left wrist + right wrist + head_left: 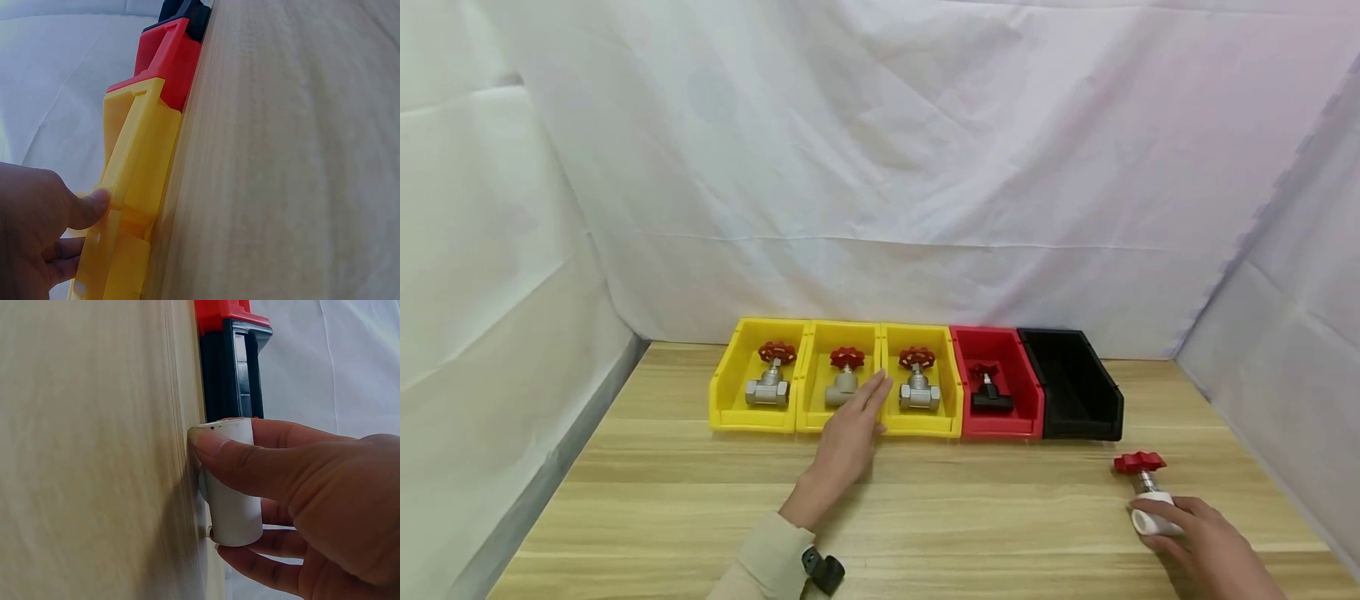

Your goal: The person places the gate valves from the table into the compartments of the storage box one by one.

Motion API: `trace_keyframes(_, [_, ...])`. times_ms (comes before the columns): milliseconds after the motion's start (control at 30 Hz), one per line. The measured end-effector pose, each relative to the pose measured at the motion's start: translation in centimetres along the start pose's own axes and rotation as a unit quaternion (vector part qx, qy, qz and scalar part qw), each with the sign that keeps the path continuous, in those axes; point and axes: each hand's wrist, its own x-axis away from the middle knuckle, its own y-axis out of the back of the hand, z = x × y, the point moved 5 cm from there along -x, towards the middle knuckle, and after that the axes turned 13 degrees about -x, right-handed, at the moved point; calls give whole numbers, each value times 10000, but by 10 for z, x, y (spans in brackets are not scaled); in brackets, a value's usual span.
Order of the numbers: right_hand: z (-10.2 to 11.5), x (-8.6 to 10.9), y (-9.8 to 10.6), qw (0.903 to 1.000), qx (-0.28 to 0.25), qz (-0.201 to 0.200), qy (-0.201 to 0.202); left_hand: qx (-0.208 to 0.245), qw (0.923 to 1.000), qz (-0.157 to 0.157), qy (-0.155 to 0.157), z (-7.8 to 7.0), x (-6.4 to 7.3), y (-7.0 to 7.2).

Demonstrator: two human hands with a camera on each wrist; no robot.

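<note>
My right hand [1213,542] holds a white plastic valve with a red handwheel [1139,462] low over the wood table at the right. In the right wrist view, thumb and fingers pinch its white tubular body [234,512]. My left hand [847,433] reaches over the front of the yellow bins, fingers extended above the divider between the middle bin [808,421] and the right-hand one [925,427]. Its thumb touches the front rim in the left wrist view. Close to those fingers are a grey valve [846,379] and a metal valve [918,383], both red-wheeled.
Another metal valve [769,379] lies in the leftmost yellow bin [718,400]. The red bin [1030,383] holds a black valve [990,396]. A black bin [1108,408] ends the row. White cloth [925,167] hangs behind and at both sides.
</note>
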Motion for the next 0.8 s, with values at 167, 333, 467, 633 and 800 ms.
trace_keyframes(167, [-2, -2, 1, 9997, 91, 198, -131, -76, 10000, -23, -9, -1, 0, -2])
trace_keyframes(333, [0, -4, 3, 9995, 160, 236, -144, -73, 9999, -76, -20, -1, -1, -1])
trace_keyframes(467, [1, -2, 4, 9996, 220, 138, -99, -18, 10000, -67, -20, -2, -2, -1])
trace_keyframes(633, [6, 1, 5, 9991, 278, -215, 230, -25, 10000, -7, 3, -1, -1, -2])
trace_keyframes(800, [10, -1, 7, 9982, 388, -337, 305, -11, 10000, -39, -18, -1, 0, -1])
